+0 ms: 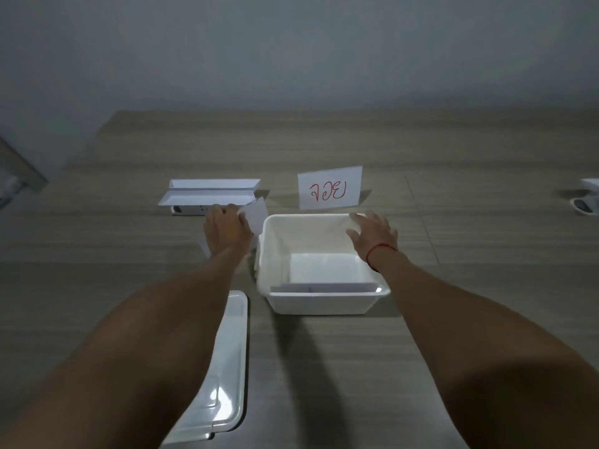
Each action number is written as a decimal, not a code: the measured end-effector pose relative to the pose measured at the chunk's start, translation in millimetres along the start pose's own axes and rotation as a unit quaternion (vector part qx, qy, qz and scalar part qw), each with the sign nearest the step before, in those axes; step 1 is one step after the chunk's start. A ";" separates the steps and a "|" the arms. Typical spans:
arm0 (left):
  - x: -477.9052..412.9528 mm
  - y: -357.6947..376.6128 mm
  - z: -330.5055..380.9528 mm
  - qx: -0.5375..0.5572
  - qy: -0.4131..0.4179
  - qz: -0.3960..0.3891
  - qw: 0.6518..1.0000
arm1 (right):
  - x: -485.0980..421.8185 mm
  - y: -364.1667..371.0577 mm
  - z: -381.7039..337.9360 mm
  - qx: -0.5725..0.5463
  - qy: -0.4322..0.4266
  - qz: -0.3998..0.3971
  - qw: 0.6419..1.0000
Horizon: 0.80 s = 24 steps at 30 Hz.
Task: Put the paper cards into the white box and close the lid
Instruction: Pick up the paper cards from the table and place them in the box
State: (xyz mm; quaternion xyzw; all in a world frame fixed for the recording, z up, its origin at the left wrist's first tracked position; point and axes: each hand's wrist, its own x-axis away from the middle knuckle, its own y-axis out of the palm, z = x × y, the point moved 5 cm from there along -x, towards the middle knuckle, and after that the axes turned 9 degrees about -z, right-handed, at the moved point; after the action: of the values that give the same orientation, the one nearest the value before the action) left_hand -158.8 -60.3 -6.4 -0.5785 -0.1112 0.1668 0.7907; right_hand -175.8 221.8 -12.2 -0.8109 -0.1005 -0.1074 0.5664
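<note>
An open white box [324,303] sits mid-table, with paper cards [324,288] lying inside against its near wall. My left hand [225,230] is just left of the box, shut on a white paper card [257,215] held tilted beside the box's left rim. My right hand [372,234] hovers over the box's far right corner with fingers spread and nothing in it. The box's white lid [227,367] lies flat on the table at the near left, partly under my left forearm. A folded card with red writing [330,187] stands upright behind the box.
Folded white paper [210,192] rests on a small white device behind my left hand. A white object [588,197] sits at the table's far right edge. The wooden table [470,254] ends at a grey wall behind.
</note>
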 end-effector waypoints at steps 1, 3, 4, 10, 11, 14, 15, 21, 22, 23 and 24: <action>-6.1 -0.5 -4.2 -0.019 0.003 0.003 1.000 | -7.4 4.1 0.2 -0.012 -0.004 -0.006 1.000; -17.6 3.4 -10.7 -0.047 -0.002 -0.011 0.999 | -21.0 7.0 -2.3 -0.030 -0.014 0.004 0.999; -22.6 8.1 -13.8 -0.062 -0.013 -0.030 0.998 | -28.1 8.5 -4.4 -0.030 -0.014 0.014 0.999; -24.3 25.5 -25.9 -0.045 -0.023 -0.061 0.997 | -52.5 12.2 -23.1 0.013 -0.020 0.064 0.998; -22.8 26.9 -26.6 -0.034 -0.021 -0.057 0.998 | -54.9 12.6 -26.0 0.017 -0.023 0.068 0.997; -22.3 28.1 -30.2 -0.013 -0.029 -0.046 0.998 | -61.4 14.7 -32.8 0.018 -0.025 0.072 0.997; -23.1 26.7 -32.2 -0.011 -0.034 -0.038 0.999 | -62.2 15.2 -34.2 0.018 -0.024 0.071 0.997; -36.6 -27.2 -27.7 -0.055 -0.011 0.065 0.996 | -49.4 17.4 -28.6 -0.029 0.021 -0.008 0.999; -39.8 -40.5 -24.0 -0.055 -0.004 0.083 0.995 | -43.5 15.4 -25.0 -0.047 0.042 -0.013 0.998; -42.6 -52.6 -19.7 -0.055 0.002 0.100 0.993 | -37.1 13.8 -21.3 -0.067 0.061 -0.016 0.996; -44.4 -63.7 -13.6 -0.055 0.010 0.114 0.992 | -30.1 11.0 -17.9 -0.087 0.078 -0.021 0.993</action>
State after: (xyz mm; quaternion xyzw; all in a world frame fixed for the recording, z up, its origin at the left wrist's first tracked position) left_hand -186.1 -107.2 50.8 -0.6319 -0.0457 0.2435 0.7344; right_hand -202.5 200.0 -24.7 -0.8439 -0.0627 -0.1906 0.4975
